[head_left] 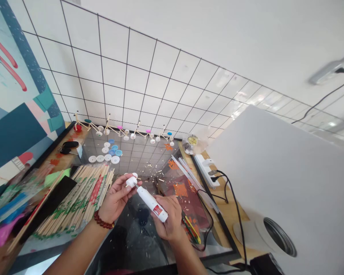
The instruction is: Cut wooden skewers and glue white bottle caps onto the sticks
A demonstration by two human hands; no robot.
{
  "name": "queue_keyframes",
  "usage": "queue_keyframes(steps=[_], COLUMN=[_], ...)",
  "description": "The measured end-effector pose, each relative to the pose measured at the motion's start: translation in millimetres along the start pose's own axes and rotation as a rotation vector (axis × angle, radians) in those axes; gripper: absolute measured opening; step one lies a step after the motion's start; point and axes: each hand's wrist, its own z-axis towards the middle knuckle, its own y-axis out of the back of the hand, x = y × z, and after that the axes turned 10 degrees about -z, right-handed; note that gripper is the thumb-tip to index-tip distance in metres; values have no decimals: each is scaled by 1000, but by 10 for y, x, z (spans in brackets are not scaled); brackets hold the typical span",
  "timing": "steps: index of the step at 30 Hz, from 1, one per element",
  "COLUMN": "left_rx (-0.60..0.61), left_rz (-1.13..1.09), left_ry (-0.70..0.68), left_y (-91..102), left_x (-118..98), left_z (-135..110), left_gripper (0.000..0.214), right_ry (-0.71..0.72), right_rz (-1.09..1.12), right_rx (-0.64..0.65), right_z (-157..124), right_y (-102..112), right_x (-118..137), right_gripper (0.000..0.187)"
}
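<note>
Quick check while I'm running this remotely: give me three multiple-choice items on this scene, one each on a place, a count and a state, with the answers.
1. Where is the white power strip?
A. Right of the hands
B. Among the bundled sticks
C. Under the left hand

2. How many stick models stand along the tiled wall?
A. Two
B. Four
C. Seven

3. What state is the white tube in?
A. Lying flat
B. Held in the right hand
C. Standing upright

1: A, it lies on the wooden surface to the right.
2: B, four stand in a row.
3: B, the fingers grip it, beside the white cap in the left hand.
</note>
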Motion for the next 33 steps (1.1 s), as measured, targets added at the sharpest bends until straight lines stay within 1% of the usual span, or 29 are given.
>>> queue_keyframes(steps=[4, 9, 14, 16, 25, 28, 33], left_rx=[-2, -33, -69, -79, -67, -61, -83], left_rz=[-29, -43, 2, 15, -5, -3, -10], left_ry=[13, 32, -24, -39, -4, -3, -10], left_y=[-21, -31, 48, 63, -47, -45, -23], left_x=[-6, 6, 52, 58, 10, 15, 31], left_z=[-6, -7, 24, 33, 13, 12, 30], left_gripper=[29, 50, 37, 36, 31, 31, 40], right_ry=[-6, 16, 22, 15, 5, 9, 43], right_rz=[-4, -23, -22, -29, -37, -23, -19], right_rx=[-8, -3, -11, -11, -2, 2, -2], right_z=[9, 15, 32, 33, 17, 13, 14], right_y=[1, 1, 8, 6, -6, -12, -16], right_x=[1, -6, -2, -3, -18, -20, -18], right_gripper=[40, 40, 41, 41, 41, 42, 42])
